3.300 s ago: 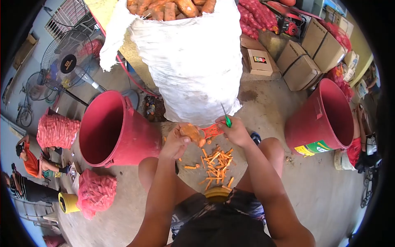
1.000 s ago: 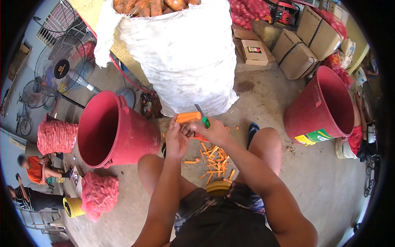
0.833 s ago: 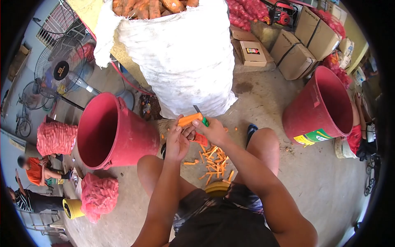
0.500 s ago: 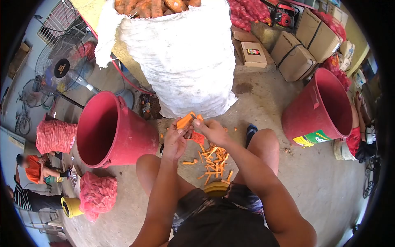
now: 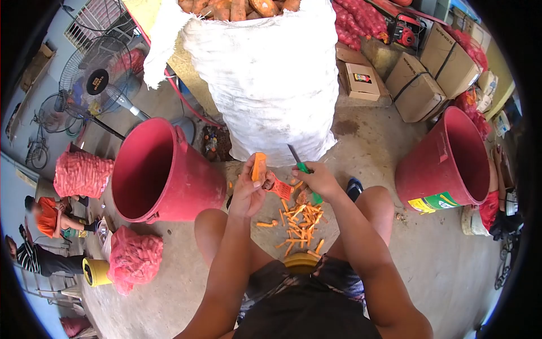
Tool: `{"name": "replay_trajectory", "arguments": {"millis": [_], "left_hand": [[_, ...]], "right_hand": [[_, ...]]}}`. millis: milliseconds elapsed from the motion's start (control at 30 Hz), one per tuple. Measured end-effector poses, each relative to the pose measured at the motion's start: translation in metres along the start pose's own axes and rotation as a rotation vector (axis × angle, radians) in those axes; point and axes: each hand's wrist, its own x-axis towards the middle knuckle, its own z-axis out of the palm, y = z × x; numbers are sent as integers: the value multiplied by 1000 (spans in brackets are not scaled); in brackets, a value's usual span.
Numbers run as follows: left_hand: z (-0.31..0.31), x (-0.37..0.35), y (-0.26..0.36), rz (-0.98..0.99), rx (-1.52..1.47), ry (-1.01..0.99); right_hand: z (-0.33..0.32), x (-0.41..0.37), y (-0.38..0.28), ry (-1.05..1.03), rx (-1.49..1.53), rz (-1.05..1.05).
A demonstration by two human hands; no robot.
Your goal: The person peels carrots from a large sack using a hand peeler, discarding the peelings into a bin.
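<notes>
My left hand [image 5: 248, 189] is closed round a peeled piece of orange root vegetable [image 5: 258, 166], which sticks up between thumb and fingers. Beside those fingertips is a red slotted piece [image 5: 280, 188], partly covered by the hand. In my right hand [image 5: 319, 179] is a knife [image 5: 293, 153] with a green handle, its dark blade pointing up and left, apart from the vegetable. Below both hands, many orange strips [image 5: 304, 221] lie scattered on the floor between my legs. The rim of a yellow container [image 5: 299, 261] shows close to my lap.
A large white sack [image 5: 262, 73] of orange roots stands in front. Red bins stand left [image 5: 197, 183] and right [image 5: 415, 164]. Further left are a fan [image 5: 97, 82], filled pink bags [image 5: 135, 260] and two people. Cardboard boxes [image 5: 415, 90] sit at the back right.
The knife has moved away from the vegetable, to the right, with my right hand. My left hand still holds the piece, now more upright. The whole view has shifted slightly.
</notes>
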Motion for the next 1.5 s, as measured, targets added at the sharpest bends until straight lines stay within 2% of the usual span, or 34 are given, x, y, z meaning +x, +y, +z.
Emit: {"name": "replay_trajectory", "arguments": {"millis": [100, 167, 267, 300, 400, 433, 467, 500, 567, 600, 633, 700, 733, 800, 1067, 1133, 1167, 1233, 1300, 1367, 1400, 1467, 1500], "left_hand": [[-4, 1, -2, 5, -41, 10], [-4, 1, 0, 5, -66, 18], [-6, 3, 2, 23, -86, 21], [-6, 4, 3, 36, -79, 8], [-5, 4, 4, 17, 61, 58], [-4, 3, 5, 16, 60, 57], [-4, 2, 5, 4, 114, 164], [-5, 1, 5, -9, 169, 273], [-9, 0, 2, -49, 180, 286], [-11, 0, -1, -86, 189, 291], [-11, 1, -5, -95, 188, 293], [-10, 5, -14, -250, 177, 423], [-9, 5, -19, -259, 179, 422], [-9, 5, -30, -301, 234, 505], [-1, 7, -37, -387, 333, 477], [-2, 2, -37, -416, 346, 465], [-3, -1, -36, -402, 311, 398], [-4, -5, -35, -391, 278, 334], [-1, -5, -33, -382, 212, 409], [-4, 0, -36, -352, 168, 460], [-3, 1, -38, -331, 129, 513], [-4, 1, -40, -364, 144, 485], [-4, 0, -41, -400, 158, 458]], "right_hand": [[13, -5, 2, 40, -149, -2], [23, -23, -13, -85, 24, 138], [11, 12, 33, -193, 169, 136], [7, 10, 29, -193, 168, 137], [-12, 8, 10, -127, 177, 39], [-20, 5, 0, -53, 22, -47], [-27, 3, -10, 21, -133, -131], [-31, 2, -18, 20, -132, -128], [-37, -5, -29, -10, -101, -130], [-31, -13, -39, 6, -184, -266], [-25, -15, -40, 9, -181, -260], [-18, -16, -41, 33, -438, -326], [-15, -9, -33, -1, -424, -370], [-9, -7, -28, 6, -420, -348], [-11, 3, -16, -5, -356, -336], [-19, 11, -9, 187, -466, -432], [-29, 16, -8, 188, -464, -431], [-49, 26, -11, 393, -443, -290], [-44, 21, -11, 358, -352, -261], [-16, 7, -10, 242, -506, -476], [-10, 3, -10, 241, -508, -478], [-2, -4, -11, 87, -345, -447], [-6, -2, -11, 90, -340, -444]]}}
